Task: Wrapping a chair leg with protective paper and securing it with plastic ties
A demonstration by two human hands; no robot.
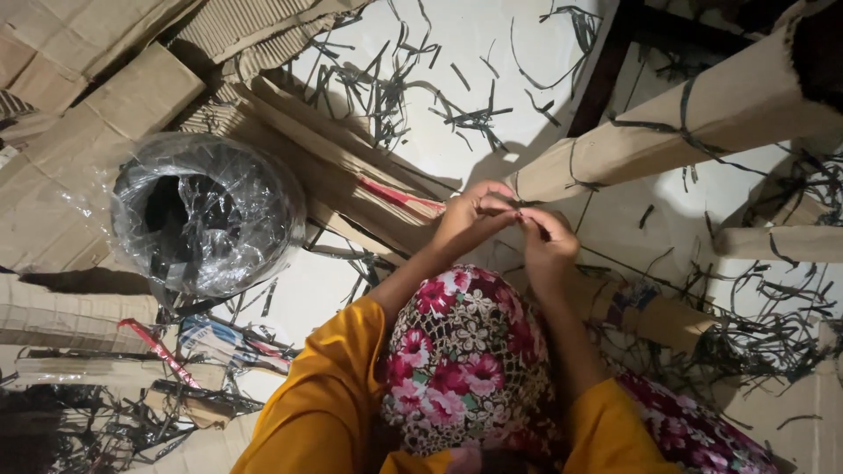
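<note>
My left hand (470, 215) and my right hand (549, 241) meet fingertip to fingertip above my raised knee, which is draped in a red and pink floral cloth (465, 360). Both hands pinch a small piece (518, 213) between the fingers; it is too small to tell what it is. Orange sleeves (325, 404) cover both forearms. Just beyond the hands lies the end of a long cardboard-wrapped bar (685, 123), crossed by thin black strips.
A black coil wrapped in clear plastic film (206, 215) sits to the left. Flattened cardboard sheets (79, 114) cover the left side. Cut black strips (413, 92) litter the white floor. More cardboard-wrapped pieces (781, 241) lie at right, and a dark frame bar (606, 70) stands behind.
</note>
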